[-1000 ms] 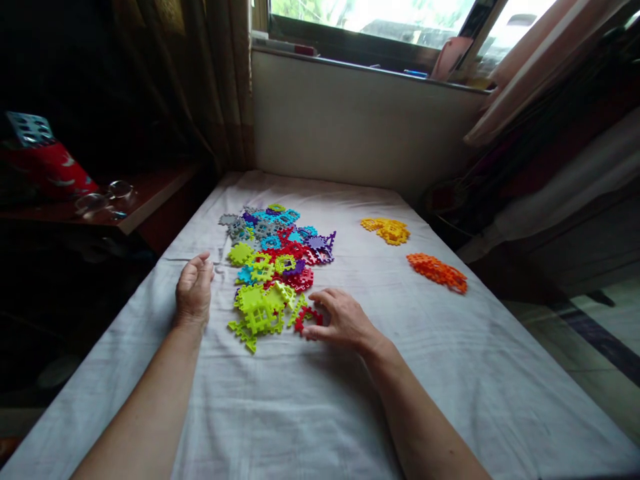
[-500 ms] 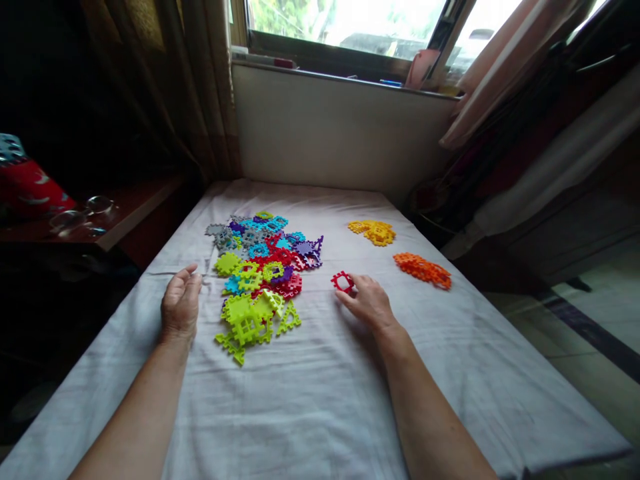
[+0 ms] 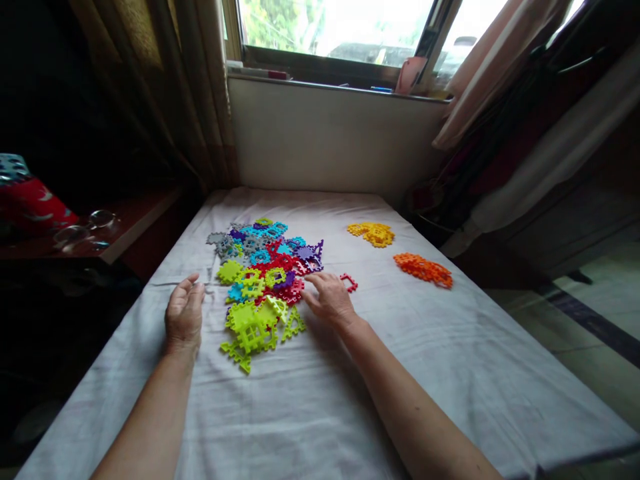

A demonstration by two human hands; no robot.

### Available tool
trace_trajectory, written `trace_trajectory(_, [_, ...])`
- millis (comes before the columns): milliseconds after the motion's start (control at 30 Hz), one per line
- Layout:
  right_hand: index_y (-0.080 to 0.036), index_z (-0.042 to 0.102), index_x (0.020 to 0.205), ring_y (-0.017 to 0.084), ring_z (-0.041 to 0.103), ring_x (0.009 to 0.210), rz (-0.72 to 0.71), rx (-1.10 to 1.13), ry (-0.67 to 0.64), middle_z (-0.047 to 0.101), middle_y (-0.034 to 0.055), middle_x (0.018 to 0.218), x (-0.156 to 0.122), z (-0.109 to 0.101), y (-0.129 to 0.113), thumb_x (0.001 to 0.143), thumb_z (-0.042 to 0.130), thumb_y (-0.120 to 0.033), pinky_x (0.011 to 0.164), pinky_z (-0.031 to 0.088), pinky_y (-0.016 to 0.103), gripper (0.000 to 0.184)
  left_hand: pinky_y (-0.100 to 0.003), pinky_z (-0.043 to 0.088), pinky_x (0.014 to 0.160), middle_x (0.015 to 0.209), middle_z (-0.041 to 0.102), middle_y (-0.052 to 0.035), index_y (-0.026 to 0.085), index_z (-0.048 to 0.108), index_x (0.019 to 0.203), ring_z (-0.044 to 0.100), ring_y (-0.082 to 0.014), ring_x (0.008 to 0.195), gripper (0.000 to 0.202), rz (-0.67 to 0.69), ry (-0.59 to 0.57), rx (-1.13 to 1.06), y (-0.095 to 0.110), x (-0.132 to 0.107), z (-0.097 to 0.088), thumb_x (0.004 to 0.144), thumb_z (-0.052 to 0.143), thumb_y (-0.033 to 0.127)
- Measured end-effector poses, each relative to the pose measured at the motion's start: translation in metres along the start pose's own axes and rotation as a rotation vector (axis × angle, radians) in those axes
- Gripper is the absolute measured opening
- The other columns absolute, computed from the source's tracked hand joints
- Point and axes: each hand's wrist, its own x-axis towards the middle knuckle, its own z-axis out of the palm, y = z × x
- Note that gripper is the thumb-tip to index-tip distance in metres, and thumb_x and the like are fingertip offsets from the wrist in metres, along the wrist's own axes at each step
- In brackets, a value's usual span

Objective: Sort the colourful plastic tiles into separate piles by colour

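Note:
My right hand [image 3: 327, 298] is at the right edge of a mixed pile of notched plastic building tiles, thumb and forefinger apart beside the red tiles [image 3: 295, 289]. Nothing shows between its fingers. Just behind it, a single red square frame tile [image 3: 349, 283] lies on the sheet, partly hidden by the hand. My left hand [image 3: 184, 313] rests on its side left of the pile, fingers loosely bent and apart, holding nothing. Lime green tiles [image 3: 250, 327] form the near part of the pile. Grey tiles [image 3: 227, 243], blue tiles [image 3: 275, 230] and purple tiles [image 3: 310, 253] lie farther back.
A yellow tile heap [image 3: 373, 234] and an orange tile heap [image 3: 423, 269] lie apart on the right of the sheet-covered table [image 3: 300, 427]. Eyeglasses [image 3: 87, 227] and a red patterned container [image 3: 35, 203] stand on a side surface. A window and curtains are behind.
My right hand has let go of the red frame tile, which now lies on the sheet, and has moved left to the pile. My left hand stays put. The view has shifted slightly.

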Motion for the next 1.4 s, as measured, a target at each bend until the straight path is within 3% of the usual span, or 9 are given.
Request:
trace_trajectory(267, [-0.023,0.069,0.115,0.023,0.062,0.108,0.048,0.093,-0.002,0.072,0.0064,0.114,0.002,0.020,-0.008,0.087,0.066,-0.033,0.096,0.044,0.035,0.029,-0.020,0.042,0.063,0.080,0.056,0.0031,0.021,0.068,0.099,0.049,-0.0091,0.070,0.045,-0.003,-0.004,-0.006,-0.004,0.003,-0.002,0.061,0.073,0.044])
trace_trajectory(533, [-0.022,0.069,0.116,0.025,0.062,0.106,0.361,-0.038,0.179,0.071,0.0097,0.114,-0.010,-0.014,0.053,0.087,0.066,-0.036,0.092,0.043,0.037,0.032,-0.020,0.041,0.065,0.079,0.057,0.0034,0.020,0.068,0.100,0.049,-0.0083,0.070,0.045,-0.001,-0.003,-0.013,-0.007,0.004,-0.004,0.061,0.075,0.043])
trace_trajectory(733, [-0.020,0.070,0.114,0.027,0.059,0.107,0.537,-0.107,0.148,0.070,0.0120,0.113,-0.016,-0.025,0.080,0.087,0.065,-0.042,0.090,0.041,0.037,0.036,-0.021,0.041,0.064,0.076,0.055,0.0037,0.020,0.068,0.101,0.048,-0.0089,0.069,0.047,0.016,-0.017,0.010,-0.008,0.004,-0.004,0.061,0.074,0.043])
trace_trajectory(833, [-0.021,0.072,0.111,0.028,0.057,0.107,0.477,-0.097,0.194,0.069,0.0115,0.116,-0.015,-0.021,0.072,0.087,0.064,-0.040,0.091,0.041,0.039,0.031,-0.021,0.040,0.063,0.076,0.055,0.0032,0.020,0.068,0.101,0.048,-0.0093,0.069,0.047,0.013,-0.009,0.026,-0.007,0.003,-0.002,0.061,0.074,0.043])
trace_trajectory(933, [-0.024,0.073,0.108,0.026,0.056,0.109,0.250,-0.022,0.193,0.068,0.0092,0.118,-0.012,-0.010,0.049,0.088,0.060,-0.031,0.097,0.040,0.041,0.024,-0.021,0.040,0.061,0.076,0.055,0.0029,0.019,0.068,0.100,0.047,-0.0097,0.068,0.047,0.021,-0.005,0.049,-0.005,0.003,-0.001,0.060,0.073,0.044])
trace_trajectory(1067, [-0.029,0.071,0.115,0.025,0.052,0.121,-0.109,0.039,-0.006,0.064,0.0064,0.130,-0.011,0.005,0.012,0.083,0.064,-0.019,0.102,0.040,0.042,0.035,-0.021,0.041,0.061,0.078,0.056,0.0023,0.019,0.068,0.102,0.048,-0.0095,0.069,0.048,0.033,-0.005,0.073,-0.009,0.004,-0.001,0.062,0.072,0.045])
trace_trajectory(1200, [-0.027,0.072,0.111,0.028,0.049,0.127,-0.162,0.022,-0.102,0.059,0.0079,0.138,-0.014,0.011,-0.003,0.086,0.064,-0.024,0.101,0.042,0.045,0.025,-0.025,0.048,0.069,0.089,0.064,-0.0011,0.020,0.066,0.109,0.056,-0.0125,0.075,0.049,0.072,-0.045,0.139,-0.012,0.005,-0.003,0.069,0.067,0.048])
trace_trajectory(1300, [-0.025,0.072,0.099,0.025,0.054,0.123,-0.204,0.112,-0.033,0.064,0.0079,0.132,-0.013,0.010,0.001,0.091,0.061,-0.027,0.103,0.043,0.044,0.015,-0.034,0.052,0.088,0.107,0.069,-0.0069,0.021,0.065,0.113,0.064,-0.0201,0.097,0.046,0.288,-0.156,0.317,-0.004,-0.006,-0.002,0.079,0.060,0.050])
trace_trajectory(1400, [-0.023,0.071,0.100,0.020,0.062,0.110,-0.201,0.288,0.061,0.071,0.0075,0.116,-0.011,0.004,0.016,0.093,0.054,-0.026,0.098,0.048,0.036,0.019,-0.044,0.040,0.110,0.129,0.066,-0.0085,0.024,0.067,0.115,0.058,-0.0246,0.123,0.039,0.642,-0.387,0.568,0.007,-0.029,0.005,0.089,0.053,0.049])
